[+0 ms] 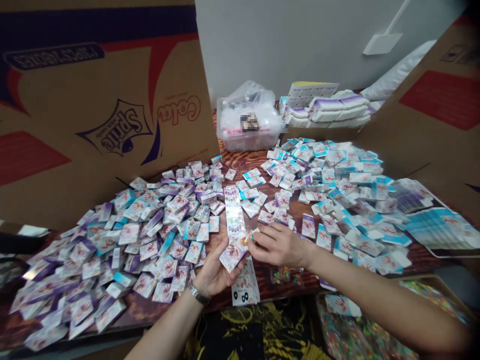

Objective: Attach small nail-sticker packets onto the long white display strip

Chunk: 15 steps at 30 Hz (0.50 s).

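My left hand [214, 270], with a watch on the wrist, is closed on a small white and purple box [231, 254] just above the table's front edge. My right hand [276, 245] pinches a small colourful packet [247, 238] at the open end of that box. A long white card [234, 215] with coloured prints lies on the wooden table [262, 165] just beyond both hands. Another printed card [245, 287] lies under my left hand.
Several small purple boxes [123, 245] are heaped on the left, several blue ones [337, 190] on the right. Big cardboard sheets [93, 110] stand at both sides. A clear plastic tub [249, 127] and stacked flat cartons [330, 109] sit at the back. Colourful packets [352, 335] lie low right.
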Available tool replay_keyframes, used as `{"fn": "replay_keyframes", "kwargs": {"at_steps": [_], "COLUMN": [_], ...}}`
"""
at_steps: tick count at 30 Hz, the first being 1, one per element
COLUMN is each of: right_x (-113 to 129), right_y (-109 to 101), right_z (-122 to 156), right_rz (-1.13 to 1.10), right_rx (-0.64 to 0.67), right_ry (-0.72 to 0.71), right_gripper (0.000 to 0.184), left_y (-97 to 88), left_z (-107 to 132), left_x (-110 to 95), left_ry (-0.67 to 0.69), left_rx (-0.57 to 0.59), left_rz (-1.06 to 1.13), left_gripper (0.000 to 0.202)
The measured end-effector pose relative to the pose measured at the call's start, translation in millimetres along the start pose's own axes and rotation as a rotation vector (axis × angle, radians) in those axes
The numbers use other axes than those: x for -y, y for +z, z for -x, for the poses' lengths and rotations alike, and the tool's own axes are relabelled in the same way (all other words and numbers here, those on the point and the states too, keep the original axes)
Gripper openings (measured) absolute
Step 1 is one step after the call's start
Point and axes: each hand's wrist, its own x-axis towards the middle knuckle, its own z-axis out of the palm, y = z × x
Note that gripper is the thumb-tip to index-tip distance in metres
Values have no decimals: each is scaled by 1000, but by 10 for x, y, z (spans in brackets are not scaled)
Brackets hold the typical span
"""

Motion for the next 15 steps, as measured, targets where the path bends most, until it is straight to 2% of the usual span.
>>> {"fn": "replay_keyframes", "kwargs": {"at_steps": [5,8,11,15], "right_x": [-8,10,76,223], "right_y": [-7,18,29,61], "right_z": [-45,-82,-135,-214], "right_rz": [-29,-79,-252,-494], "right_rx": [83,96,17,-100], "right_ry": [-130,-128,-3,348], "right_gripper": [27,27,25,18], "left_y": [39,64,62,46], "left_z": [85,87,85,93], "left_x": [-10,-10,-13,-5], "left_ry": [-52,4,83,133], "left_rx": [-47,-94,-138,-130], "left_rz": [-5,-77,-163,-233], "left_gripper": [50,49,47,51]}}
